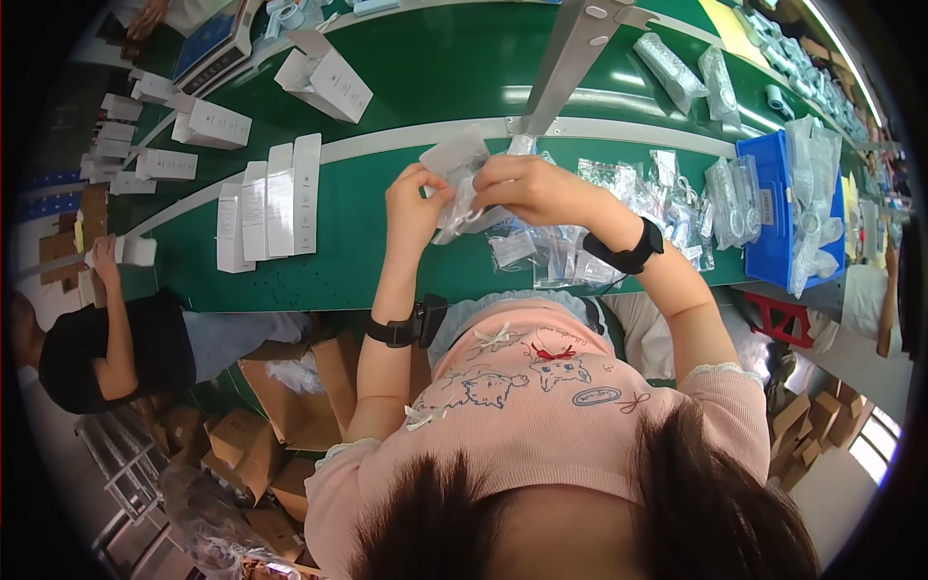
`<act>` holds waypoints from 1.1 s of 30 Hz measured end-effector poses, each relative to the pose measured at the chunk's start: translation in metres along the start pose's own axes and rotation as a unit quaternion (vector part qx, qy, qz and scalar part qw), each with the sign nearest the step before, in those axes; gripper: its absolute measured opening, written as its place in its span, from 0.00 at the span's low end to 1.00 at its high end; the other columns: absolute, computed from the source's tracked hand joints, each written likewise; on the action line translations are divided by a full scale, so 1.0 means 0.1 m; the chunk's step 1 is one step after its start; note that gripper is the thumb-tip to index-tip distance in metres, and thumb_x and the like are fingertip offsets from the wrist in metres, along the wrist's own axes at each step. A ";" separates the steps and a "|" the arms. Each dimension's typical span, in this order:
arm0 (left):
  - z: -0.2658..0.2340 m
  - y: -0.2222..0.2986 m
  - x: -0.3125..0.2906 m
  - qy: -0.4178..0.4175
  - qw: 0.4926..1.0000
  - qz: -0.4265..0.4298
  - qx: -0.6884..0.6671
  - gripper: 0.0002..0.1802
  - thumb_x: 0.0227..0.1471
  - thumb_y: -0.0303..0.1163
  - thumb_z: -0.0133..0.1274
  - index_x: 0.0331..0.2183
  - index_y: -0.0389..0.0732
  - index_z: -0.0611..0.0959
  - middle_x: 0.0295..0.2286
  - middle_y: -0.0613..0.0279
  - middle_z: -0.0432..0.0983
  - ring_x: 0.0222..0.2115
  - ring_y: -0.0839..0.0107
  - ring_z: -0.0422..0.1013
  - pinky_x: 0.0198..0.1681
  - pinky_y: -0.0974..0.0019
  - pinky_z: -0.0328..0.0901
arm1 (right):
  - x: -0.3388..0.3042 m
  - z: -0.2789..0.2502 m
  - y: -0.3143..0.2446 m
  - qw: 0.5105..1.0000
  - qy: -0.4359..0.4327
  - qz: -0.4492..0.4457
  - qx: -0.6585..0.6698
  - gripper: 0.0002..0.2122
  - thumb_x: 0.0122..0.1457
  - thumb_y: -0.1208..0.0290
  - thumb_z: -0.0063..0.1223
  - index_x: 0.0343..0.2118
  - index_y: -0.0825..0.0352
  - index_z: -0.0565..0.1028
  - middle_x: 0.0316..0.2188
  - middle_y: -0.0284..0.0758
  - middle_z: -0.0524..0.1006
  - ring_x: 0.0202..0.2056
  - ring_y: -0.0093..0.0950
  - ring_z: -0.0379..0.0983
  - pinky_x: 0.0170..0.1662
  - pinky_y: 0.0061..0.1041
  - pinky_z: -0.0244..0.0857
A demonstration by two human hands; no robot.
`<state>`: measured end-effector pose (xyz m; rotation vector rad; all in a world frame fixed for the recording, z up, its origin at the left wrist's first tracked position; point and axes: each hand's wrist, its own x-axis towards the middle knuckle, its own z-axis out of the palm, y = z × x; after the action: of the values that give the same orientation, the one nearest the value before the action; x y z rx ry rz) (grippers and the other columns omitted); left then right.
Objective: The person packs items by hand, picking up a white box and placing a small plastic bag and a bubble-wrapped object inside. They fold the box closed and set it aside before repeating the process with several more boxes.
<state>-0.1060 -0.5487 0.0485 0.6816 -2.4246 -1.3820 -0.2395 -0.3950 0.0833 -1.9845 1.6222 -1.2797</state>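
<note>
Pale plastic packet (452,155) between both hands, above the green table (350,227).
Left hand (411,203) pinches its edge; right hand's (536,189) fingers curl over it, whether pinching unclear. A slack left pinch could drop it.

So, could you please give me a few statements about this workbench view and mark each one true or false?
1. The left hand and right hand are both at the pale package. True.
2. The blue bin stands to the left of both hands. False: it stands to their right.
3. A row of white boxes is on the green table, left of the hands. True.
4. Only the right arm wears a black band. False: the left arm wears a black one too.
5. The clear bags lie left of the white boxes. False: they lie to the right of them.
</note>
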 end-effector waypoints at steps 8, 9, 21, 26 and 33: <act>0.01 -0.01 0.04 0.017 0.999 -0.027 -0.009 0.07 0.30 0.21 0.57 0.18 0.33 0.75 0.22 0.57 0.69 0.26 0.61 0.69 0.30 0.68 0.61 | 0.06 0.22 -0.12 0.962 -0.131 0.034 -0.237 0.15 0.33 0.68 0.57 0.28 0.65 0.72 0.27 0.33 0.70 0.38 0.33 0.64 0.43 0.30 0.56; 0.02 -0.02 0.05 0.020 0.999 -0.035 -0.004 0.07 0.30 0.21 0.57 0.18 0.33 0.75 0.22 0.57 0.69 0.26 0.62 0.69 0.30 0.68 0.61 | 0.05 0.23 -0.10 0.965 -0.104 -0.004 -0.241 0.14 0.34 0.69 0.56 0.28 0.64 0.71 0.26 0.33 0.69 0.37 0.31 0.65 0.43 0.29 0.56; 0.04 -0.01 0.12 -0.004 0.999 -0.016 -0.046 0.06 0.31 0.20 0.56 0.17 0.33 0.74 0.24 0.55 0.69 0.28 0.63 0.69 0.31 0.69 0.61 | 0.01 0.27 0.07 0.966 -0.075 0.050 -0.244 0.19 0.35 0.67 0.57 0.34 0.64 0.71 0.39 0.35 0.67 0.45 0.33 0.62 0.50 0.37 0.53; -0.06 -0.29 0.10 -0.055 0.996 -0.015 -0.067 0.10 0.33 0.23 0.57 0.24 0.33 0.75 0.29 0.56 0.71 0.31 0.63 0.70 0.35 0.68 0.63 | -0.17 0.26 0.27 0.983 0.013 0.084 -0.160 0.35 0.36 0.63 0.63 0.49 0.65 0.60 0.50 0.43 0.59 0.53 0.38 0.55 0.56 0.33 0.46; -1.01 -1.26 0.46 0.143 0.880 -0.069 0.448 0.42 0.37 0.37 0.59 0.53 0.42 0.57 0.55 0.50 0.44 0.57 0.52 0.40 0.52 0.40 0.43 | -0.12 0.62 0.82 0.922 0.179 0.257 0.227 0.50 0.37 0.72 0.64 0.59 0.62 0.37 0.56 0.44 0.49 0.57 0.37 0.47 0.57 0.33 0.43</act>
<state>-0.0663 -0.7016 -0.0086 1.1623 -2.7036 -0.0588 -0.2453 -0.4304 -0.0133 -1.0063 1.6421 -1.6565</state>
